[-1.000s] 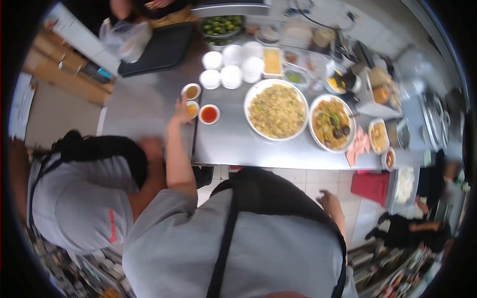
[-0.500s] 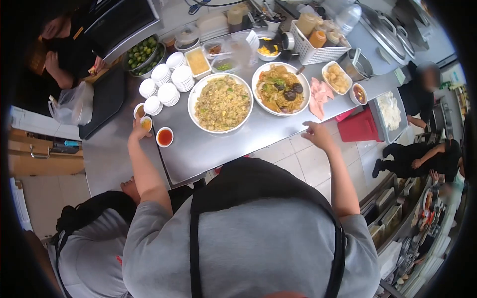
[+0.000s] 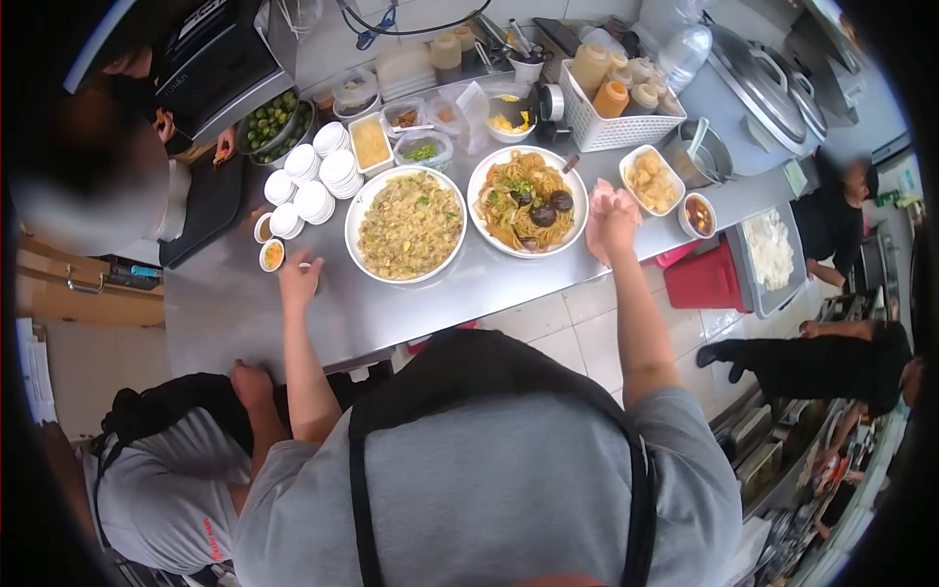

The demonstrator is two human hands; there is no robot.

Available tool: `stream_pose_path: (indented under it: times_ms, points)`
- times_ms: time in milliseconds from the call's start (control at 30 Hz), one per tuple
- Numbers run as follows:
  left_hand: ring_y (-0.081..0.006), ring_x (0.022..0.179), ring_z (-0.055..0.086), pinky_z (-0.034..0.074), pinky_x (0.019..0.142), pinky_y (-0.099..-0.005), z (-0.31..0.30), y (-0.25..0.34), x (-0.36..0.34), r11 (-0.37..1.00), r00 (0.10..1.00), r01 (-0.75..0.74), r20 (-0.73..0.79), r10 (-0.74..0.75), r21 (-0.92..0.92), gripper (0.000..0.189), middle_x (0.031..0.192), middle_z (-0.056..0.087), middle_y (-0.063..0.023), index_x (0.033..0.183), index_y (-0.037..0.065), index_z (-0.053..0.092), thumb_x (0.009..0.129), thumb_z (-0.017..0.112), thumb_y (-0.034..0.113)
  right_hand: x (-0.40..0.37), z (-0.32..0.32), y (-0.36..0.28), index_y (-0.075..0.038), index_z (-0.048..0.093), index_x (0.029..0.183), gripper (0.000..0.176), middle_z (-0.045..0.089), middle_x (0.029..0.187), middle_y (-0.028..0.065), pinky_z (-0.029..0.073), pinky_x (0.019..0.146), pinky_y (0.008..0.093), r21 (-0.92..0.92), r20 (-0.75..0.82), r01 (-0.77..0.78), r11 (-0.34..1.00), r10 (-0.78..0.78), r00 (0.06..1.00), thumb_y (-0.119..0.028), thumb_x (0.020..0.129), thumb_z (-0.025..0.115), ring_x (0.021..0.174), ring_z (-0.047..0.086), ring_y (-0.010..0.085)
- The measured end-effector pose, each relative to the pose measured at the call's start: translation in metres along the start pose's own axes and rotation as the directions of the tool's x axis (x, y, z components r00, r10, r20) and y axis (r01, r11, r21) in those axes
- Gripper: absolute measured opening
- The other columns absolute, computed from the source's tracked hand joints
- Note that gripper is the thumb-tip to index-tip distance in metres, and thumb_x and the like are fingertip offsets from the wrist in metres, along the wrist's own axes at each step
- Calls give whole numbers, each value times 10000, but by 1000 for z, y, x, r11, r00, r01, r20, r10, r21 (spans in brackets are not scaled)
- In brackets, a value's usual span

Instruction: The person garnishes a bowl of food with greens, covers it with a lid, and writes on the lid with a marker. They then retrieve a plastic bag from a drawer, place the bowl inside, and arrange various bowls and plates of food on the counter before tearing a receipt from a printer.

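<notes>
My left hand (image 3: 299, 284) is closed around a small white cup whose rim shows between the fingers; its contents are hidden. Beside it stand a cup with orange bits (image 3: 272, 256) and a brown sauce cup (image 3: 262, 229). My right hand (image 3: 615, 227) presses down on a crumpled pink cloth (image 3: 596, 239), fingers bunched on it. Between my hands are a large plate of fried rice (image 3: 409, 225) and a plate of noodles with dark mushrooms (image 3: 526, 203). Right of the cloth are a white dish of pale yellow pieces (image 3: 652, 181) and a red sauce bowl (image 3: 697, 215).
Behind the plates are stacked white lids (image 3: 314, 203), a yellow tub (image 3: 370, 142) and a bottle basket (image 3: 616, 124). A black tray (image 3: 207, 210) lies at left. A red bin (image 3: 706, 276) stands beyond the counter (image 3: 391, 311). Co-workers are at both sides.
My left hand has left the cup with orange bits and closed around the nearby red sauce cup. My right hand has reached forward onto the pink cloth. The view has shifted slightly.
</notes>
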State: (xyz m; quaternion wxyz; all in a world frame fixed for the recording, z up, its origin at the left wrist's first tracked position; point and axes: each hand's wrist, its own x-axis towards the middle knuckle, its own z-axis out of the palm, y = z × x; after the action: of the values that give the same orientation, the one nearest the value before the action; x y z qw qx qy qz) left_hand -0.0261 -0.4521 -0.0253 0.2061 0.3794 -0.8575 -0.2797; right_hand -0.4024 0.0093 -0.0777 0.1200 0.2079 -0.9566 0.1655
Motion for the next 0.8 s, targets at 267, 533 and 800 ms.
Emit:
stream_pose_path:
  times_ms: [267,533,800]
  points:
    - [-246,802,605,519,730,-373,54,52,-73,410,685,726,529,-501,-552,517,998,551,-152,1272,64,324,876,505,342,-88,-18,97,-57,628,796,189,642,833,151,475,639,405,-86,424,10,996,27,905,-195,788,499,761,622,292]
    - [-302,944,596,542,735,-420,91,86,-61,286,741,656,524,-420,-699,436,1141,504,-187,1236,55,302,825,443,13,-76,-155,-19,-46,530,823,114,597,654,25,417,527,222,718,664,-533,447,-211,717,43,766,571,590,555,90]
    - [-262,876,627,571,603,-375,39,29,-88,378,774,630,507,-378,-679,500,1096,556,-156,1239,29,376,752,486,0,-71,-133,-102,19,573,769,72,592,701,17,450,594,224,791,599,-412,453,-433,674,-14,753,634,646,548,93]
